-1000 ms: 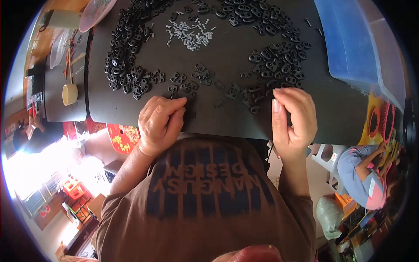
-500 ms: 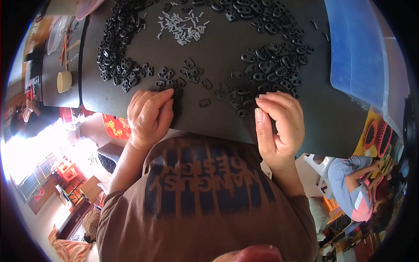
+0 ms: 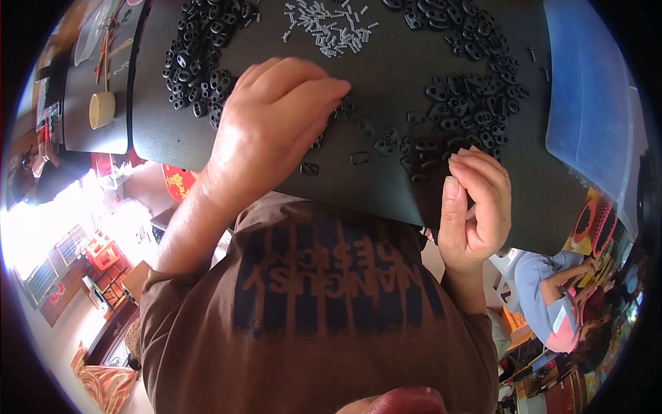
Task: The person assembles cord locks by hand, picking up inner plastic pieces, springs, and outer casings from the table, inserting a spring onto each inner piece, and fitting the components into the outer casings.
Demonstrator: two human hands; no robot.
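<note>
Black two-holed pieces [image 3: 476,103] lie on the dark counter [image 3: 407,69], heaped at the left and the right, with thinner flat ones scattered between the hands. The left hand [image 3: 272,127] reaches out above the counter, back upward, fingers drawn together and pointing right, near the scattered pieces; whether anything is pinched beneath cannot be told. The right hand [image 3: 479,203] hovers at the near side of the right heap, fingers curled and thumb close to the forefinger; I cannot tell whether it grips something small.

The clearest writing is on the brown shirt [image 3: 317,359]: two rows of large capitals, upside down in this view, over dark blue bars. A red panel [image 3: 178,181] past the counter's near edge carries yellow markings too small to make out.

The counter is matt, with a loose pile of silver screws [image 3: 331,31] toward the far side and a blue translucent bin [image 3: 586,90] at the right. Across a narrow gap on the left stands a second dark surface [image 3: 79,110] with a beige cup [image 3: 102,110]. Behind, the room has glaring window light [image 3: 41,228], a red-orange chair [image 3: 103,255], a patterned curtain [image 3: 107,383] and, on the right, a seated person [image 3: 541,290] in grey-blue near pink baskets [image 3: 605,221]
</note>
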